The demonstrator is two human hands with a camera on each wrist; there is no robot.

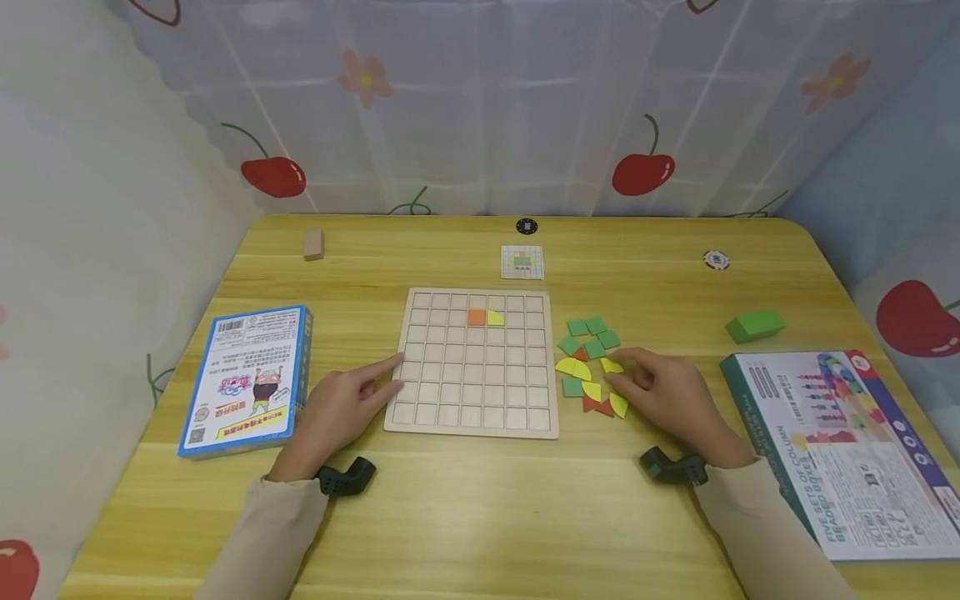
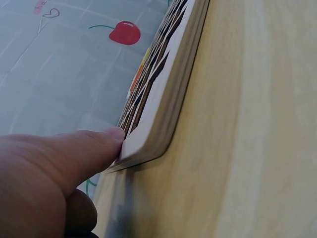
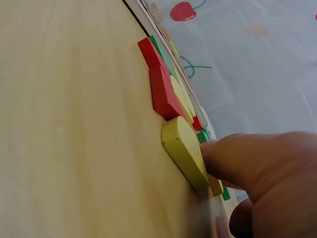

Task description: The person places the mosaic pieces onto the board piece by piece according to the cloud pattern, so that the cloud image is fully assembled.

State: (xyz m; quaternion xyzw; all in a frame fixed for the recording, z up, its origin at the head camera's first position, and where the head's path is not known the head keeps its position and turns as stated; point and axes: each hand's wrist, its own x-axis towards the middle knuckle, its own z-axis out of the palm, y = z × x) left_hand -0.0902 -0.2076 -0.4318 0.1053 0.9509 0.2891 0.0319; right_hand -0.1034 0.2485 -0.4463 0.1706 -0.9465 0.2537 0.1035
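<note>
A wooden grid board [image 1: 472,432] lies flat in the middle of the table. An orange square tile [image 1: 476,317] and a yellow quarter-circle tile [image 1: 496,318] sit side by side in its upper cells. My left hand [image 1: 337,410] rests index finger and thumb against the board's left edge; the left wrist view shows the thumb [image 2: 101,146] at a corner. To the board's right, my right hand [image 1: 667,396] pinches a yellow quarter-circle tile [image 1: 612,366] between thumb and index finger. Around it lie green squares [image 1: 593,349], red triangles [image 1: 604,407] and more yellow quarter-circles [image 1: 618,405].
A small pattern card [image 1: 522,262] lies behind the board, near a black chip [image 1: 527,226]. A blue-edged box [image 1: 243,375] stands left, a larger box [image 1: 847,450] right. Further back are a wooden block [image 1: 313,245], a white-and-red chip [image 1: 716,260] and a green block [image 1: 755,326].
</note>
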